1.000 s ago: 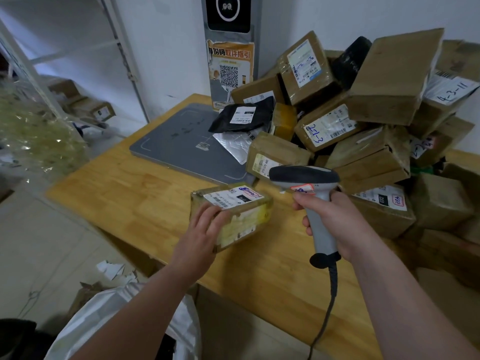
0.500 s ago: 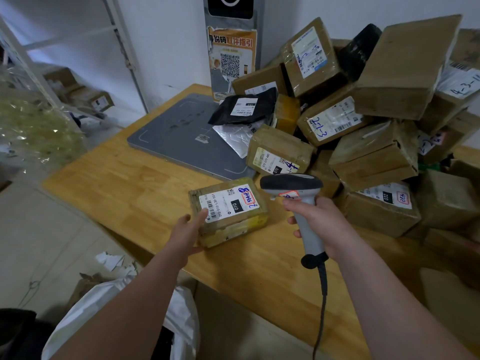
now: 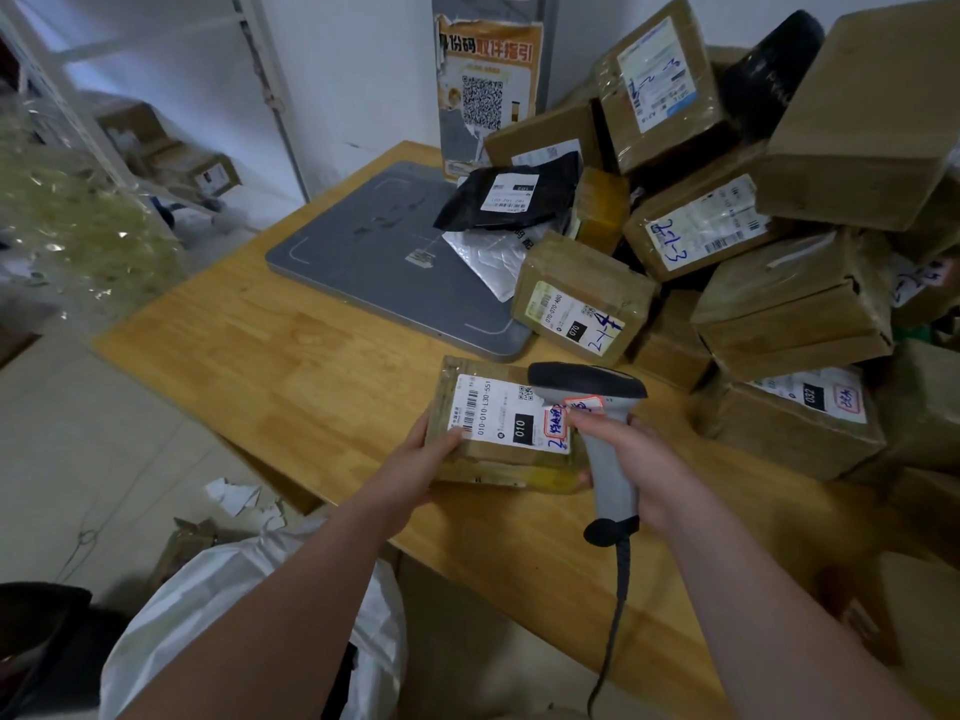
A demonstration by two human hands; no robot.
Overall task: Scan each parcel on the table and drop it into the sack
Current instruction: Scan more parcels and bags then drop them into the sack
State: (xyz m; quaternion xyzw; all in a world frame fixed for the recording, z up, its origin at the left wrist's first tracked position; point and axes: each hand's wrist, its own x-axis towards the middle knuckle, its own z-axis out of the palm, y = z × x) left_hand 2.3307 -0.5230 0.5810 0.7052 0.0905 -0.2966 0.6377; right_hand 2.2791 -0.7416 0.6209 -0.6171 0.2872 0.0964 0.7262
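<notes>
gripping parcel [image 3: 498, 423] at left edge, left hand [image 3: 421, 459] fingers curled | right hand [image 3: 644, 470] fingers wrapped round scanner [image 3: 587, 381]

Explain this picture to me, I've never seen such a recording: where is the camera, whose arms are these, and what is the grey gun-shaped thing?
No machine here: a person works with bare hands, and the one picture comes from a camera worn on their head, looking forward and down. So both arms entering from below are the wearer's own. The left hand grips a brown parcel by its edge, label up, at the front of the wooden table. The right hand holds a grey corded barcode scanner, its dark head over the parcel's label. Further back lie a flat grey pad, a black mailer bag and, to the right, a pile of cardboard parcels. The white sack sits below the table's edge, under the left arm.
</notes>
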